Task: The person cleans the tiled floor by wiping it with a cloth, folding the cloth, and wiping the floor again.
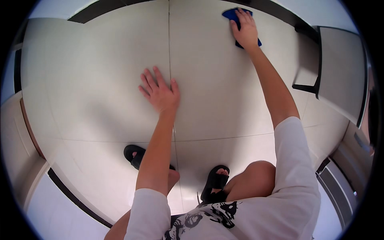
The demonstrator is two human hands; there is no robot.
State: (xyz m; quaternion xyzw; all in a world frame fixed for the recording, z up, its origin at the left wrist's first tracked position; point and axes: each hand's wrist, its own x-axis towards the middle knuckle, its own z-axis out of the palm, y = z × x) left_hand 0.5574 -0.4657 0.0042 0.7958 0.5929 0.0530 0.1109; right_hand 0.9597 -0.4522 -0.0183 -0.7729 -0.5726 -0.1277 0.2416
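My right hand [245,33] presses down on a blue cloth [231,15] at the upper right of the floor. The cloth is bunched beneath the palm and fingers, and its edges stick out on both sides. Part of it is hidden by the hand. Nearer the middle, my left hand [163,95] lies flat on the pale tiled floor [100,60], its fingers spread and nothing in it. A tile joint runs close beside that hand.
Dark skirting [104,10] runs along the wall at the top. To the right stands a grey panel-like piece of furniture [344,68] with a dark foot [304,87]. My feet, in black sandals [210,182], are below my hands. A door frame [32,132] is at the left.
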